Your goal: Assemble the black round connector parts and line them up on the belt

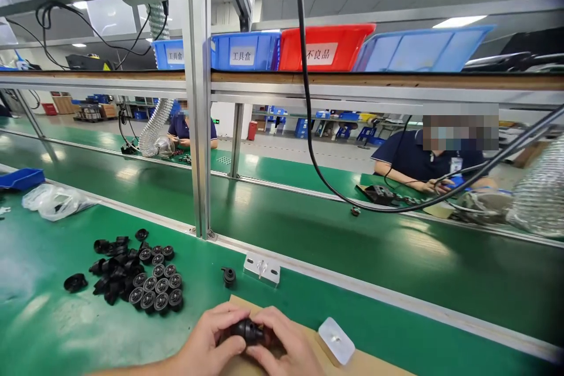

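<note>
Held item: small black round plastic part [249, 331], low centre of view, pinched between both hands just over a brown cardboard sheet [370, 364]. The left hand [205, 341] wraps it from the left, thumb and fingers curled on it. The right hand [284, 345] closes on it from the right, fingertips on its top and side. Both are grasping and neither is slack. Fingers hide most of the part, so its detail is unclear.

Close by on the green bench mat [39, 329]: a white rounded plastic plate [336, 339] just right of the hands, a single black plastic piece [228, 275] and a white metal bracket [262, 268] beyond them, and a heap of black round parts [141, 276] to the left.

Likely risks: the part is small and slick-looking, so uneven squeeze could pop it out onto the cardboard or off the bench edge. A dropped part could roll into the heap and get mixed up. An elbow swing could knock the white plate.
</note>
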### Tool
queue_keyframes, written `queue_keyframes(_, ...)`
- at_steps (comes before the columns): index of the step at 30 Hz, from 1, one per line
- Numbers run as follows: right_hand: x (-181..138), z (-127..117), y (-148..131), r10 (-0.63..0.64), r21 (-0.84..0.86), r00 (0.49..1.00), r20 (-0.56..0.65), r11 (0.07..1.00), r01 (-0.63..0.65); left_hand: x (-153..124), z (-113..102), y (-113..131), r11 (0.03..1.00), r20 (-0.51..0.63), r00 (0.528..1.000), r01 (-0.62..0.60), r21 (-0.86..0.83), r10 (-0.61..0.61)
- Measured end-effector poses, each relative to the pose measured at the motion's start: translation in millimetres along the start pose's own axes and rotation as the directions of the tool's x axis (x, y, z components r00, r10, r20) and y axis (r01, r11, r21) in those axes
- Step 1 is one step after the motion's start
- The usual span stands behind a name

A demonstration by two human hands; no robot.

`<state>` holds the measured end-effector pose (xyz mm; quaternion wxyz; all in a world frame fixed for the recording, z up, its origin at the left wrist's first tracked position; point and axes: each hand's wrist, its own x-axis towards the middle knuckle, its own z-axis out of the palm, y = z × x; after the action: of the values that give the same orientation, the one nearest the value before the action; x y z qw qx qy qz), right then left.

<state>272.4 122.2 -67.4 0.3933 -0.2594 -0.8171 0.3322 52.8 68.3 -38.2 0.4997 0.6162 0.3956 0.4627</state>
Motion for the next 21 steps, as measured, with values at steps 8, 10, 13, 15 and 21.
queue_keyframes(8, 3.0, -5.5, -6.9, -0.142, -0.031, 0.989, -0.027, 0.989, 0.142, -3.2, 0.2, -9.5, 0.997, -0.107, 0.992, 0.067, 0.036, -0.063)
queue_keyframes(10, 3.4, -5.2, -8.1, -0.149, -0.033, 0.989, -0.025, 0.988, 0.148, -1.5, 0.2, -7.6, 0.997, -0.119, 0.990, 0.078, 0.030, -0.074)
queue_keyframes(13, 3.1, -4.6, -8.9, -0.166, -0.054, 0.986, -0.027, 0.985, 0.165, -0.3, 0.6, -5.7, 0.995, -0.122, 0.988, 0.093, 0.027, -0.089)
queue_keyframes(15, 2.3, -5.2, -9.4, -0.177, -0.068, 0.984, -0.020, 0.982, 0.175, -1.2, 0.8, -5.7, 0.994, -0.114, 0.989, 0.096, 0.046, -0.090)
queue_keyframes(21, -0.8, -10.8, -13.8, -0.158, -0.115, 0.987, 0.010, 0.981, 0.158, -4.0, -0.2, -7.7, 0.994, -0.153, 0.984, 0.098, 0.046, -0.090)
